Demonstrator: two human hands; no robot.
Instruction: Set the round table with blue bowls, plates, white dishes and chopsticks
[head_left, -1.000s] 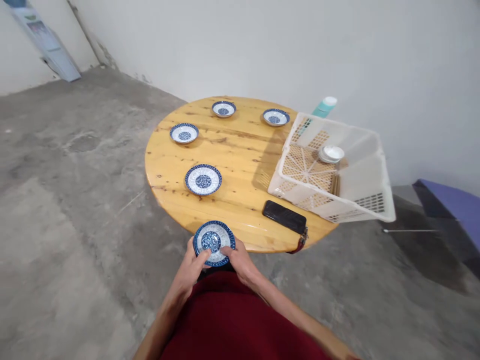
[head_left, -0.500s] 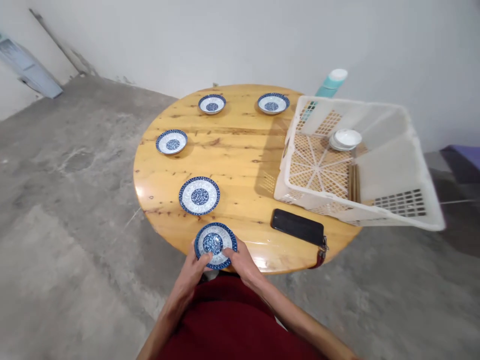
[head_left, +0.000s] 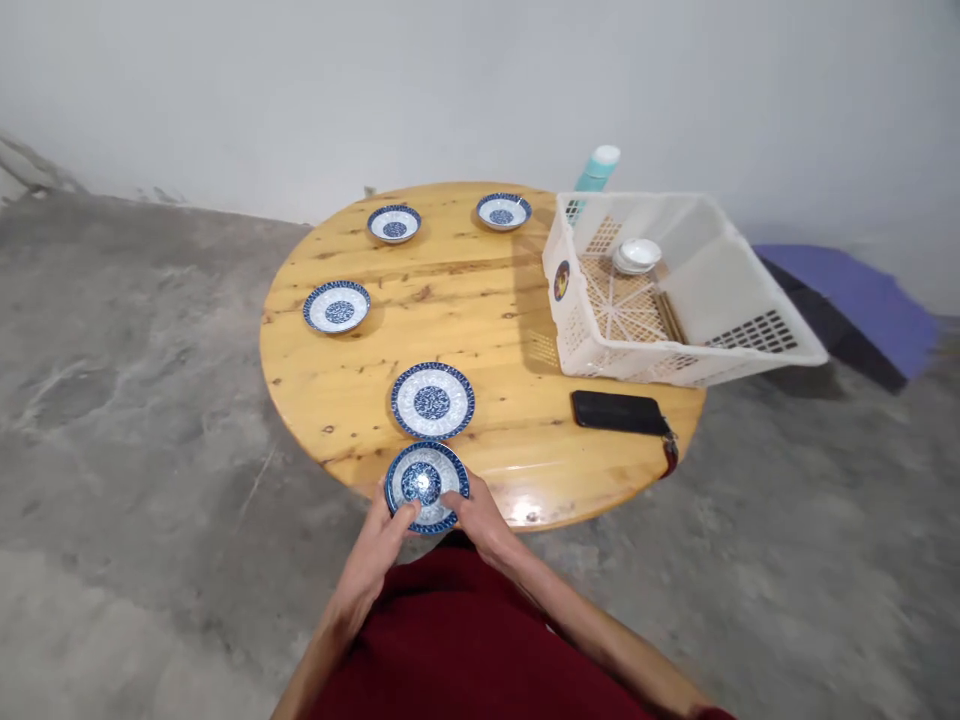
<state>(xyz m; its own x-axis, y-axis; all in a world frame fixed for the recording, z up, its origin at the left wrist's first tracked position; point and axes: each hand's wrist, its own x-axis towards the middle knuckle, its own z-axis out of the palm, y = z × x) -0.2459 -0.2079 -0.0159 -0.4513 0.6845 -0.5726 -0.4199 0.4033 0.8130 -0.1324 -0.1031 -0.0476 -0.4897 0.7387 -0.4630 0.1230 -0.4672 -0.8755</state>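
Observation:
A small stack of blue-and-white plates (head_left: 426, 470) is held in front of my body, over the table's near edge. My left hand (head_left: 386, 525) grips the stack's left side, thumb on top, fingers hidden beneath. On the right side my right hand (head_left: 476, 510) holds it the same way. How many plates are stacked, I cannot tell. Just beyond lies a matching plate (head_left: 433, 402) on the wooden table (head_left: 450, 310). Farther round the rim are a plate at the left (head_left: 337, 307), one at the back left (head_left: 394, 224) and one at the back (head_left: 504, 211).
A white plastic crate (head_left: 645, 362) stands on the right of the table, holding white bowls (head_left: 637, 254) and chopsticks (head_left: 670, 318). In front of it lies a black phone (head_left: 619, 411) with a strap. Behind are a teal bottle (head_left: 595, 172) and, on the floor, a purple umbrella (head_left: 851, 295).
My view has turned right and shifted along the table, so the table plates and crate appear displaced. Both hands still hold the stack, now closer to the nearest table plate in view.

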